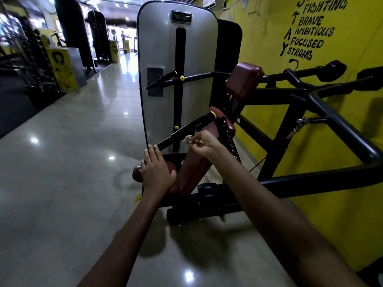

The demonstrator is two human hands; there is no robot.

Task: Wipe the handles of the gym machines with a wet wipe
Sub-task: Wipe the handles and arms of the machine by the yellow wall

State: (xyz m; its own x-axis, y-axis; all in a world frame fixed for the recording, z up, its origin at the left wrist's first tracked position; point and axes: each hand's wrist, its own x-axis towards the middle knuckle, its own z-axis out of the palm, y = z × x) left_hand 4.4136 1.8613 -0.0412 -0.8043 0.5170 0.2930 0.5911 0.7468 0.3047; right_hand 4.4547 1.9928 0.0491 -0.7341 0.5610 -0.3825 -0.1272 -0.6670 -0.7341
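Note:
A gym machine with a grey weight-stack cover (159, 59) and maroon pads stands against the yellow wall. Its black handle (192, 126) slants up to the right and ends in a yellow cap. My right hand (204, 143) pinches a small white wet wipe (187, 139) just below the middle of that handle. My left hand (156, 168) lies flat with straight fingers over the maroon seat pad (137, 172), its fingertips near the handle's lower end. A second black handle (160, 80) sticks out higher on the cover.
The machine's black frame bars (339, 125) reach out toward me on the right, with padded grips (333, 70) near the lettered yellow wall. Glossy floor (72, 162) lies to the left. Dumbbell racks and punching bags (68, 27) line the far left; a person stands far down the aisle.

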